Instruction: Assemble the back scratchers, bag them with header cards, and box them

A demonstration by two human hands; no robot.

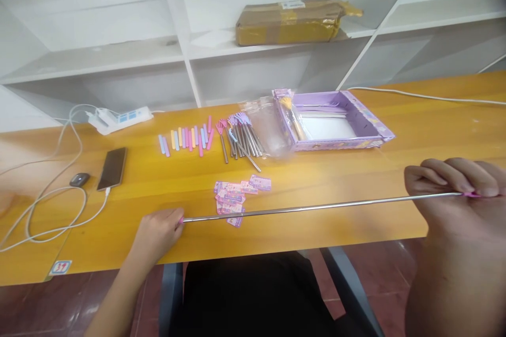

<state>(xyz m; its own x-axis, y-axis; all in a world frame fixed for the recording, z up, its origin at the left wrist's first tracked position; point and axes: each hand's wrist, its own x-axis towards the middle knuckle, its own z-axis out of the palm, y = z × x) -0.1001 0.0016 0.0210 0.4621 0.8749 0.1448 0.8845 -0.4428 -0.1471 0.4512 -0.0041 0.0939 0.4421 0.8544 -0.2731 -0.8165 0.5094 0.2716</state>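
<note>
A thin metal telescopic back scratcher (300, 209) is stretched out to full length between my two hands above the table's front part. My left hand (160, 229) is closed around its pink handle end. At the right, my right hand (458, 184) grips the pink claw end, which the fingers mostly hide. Beyond the rod lies a bunch of collapsed back scratchers (245, 137) with pink, purple and blue claws. Several pastel handle sleeves (190, 138) lie left of them. Small printed cards (229, 197) are piled partly under the rod's line.
A purple display box (343, 137) holds flat pieces, with a bagged back scratcher (292, 118) at its left wall. Clear plastic bags (269, 129) lie beside it. A phone (112, 168), cables and a power strip (120, 120) are at left. A taped carton (288, 23) sits on the shelf.
</note>
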